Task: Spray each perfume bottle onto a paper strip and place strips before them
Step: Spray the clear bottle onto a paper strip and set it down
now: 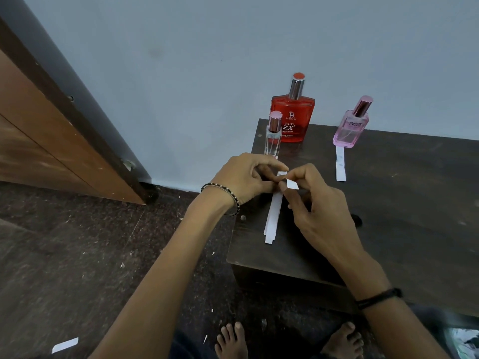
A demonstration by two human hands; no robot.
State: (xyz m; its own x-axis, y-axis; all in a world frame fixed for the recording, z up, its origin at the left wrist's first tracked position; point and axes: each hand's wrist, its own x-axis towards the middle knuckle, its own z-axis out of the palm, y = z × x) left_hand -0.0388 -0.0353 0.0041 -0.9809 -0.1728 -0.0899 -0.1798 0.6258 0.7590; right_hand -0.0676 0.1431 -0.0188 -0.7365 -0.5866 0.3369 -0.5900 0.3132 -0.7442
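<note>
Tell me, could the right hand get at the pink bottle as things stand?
Probably yes: only bare table and a flat paper strip lie between the right hand and the pink bottle, though its fingers are pinching a short strip.

Both bare forearms reach forward and converge; the hands meet fingertip to fingertip. Left hand (243,177): back up, fingers curled, thumb and forefinger pinch the top end of a bunch of paper strips (273,213), which trails down between the two hands. Right hand (321,213): just right of the left, back up, thumb and forefinger pinch the end of a single strip (292,184) bent away from the bunch, other fingers loosely curled beneath. Beaded bracelet (228,191) on left wrist, black band (378,297) on right wrist. Bare feet (230,338) below the arms.
</note>
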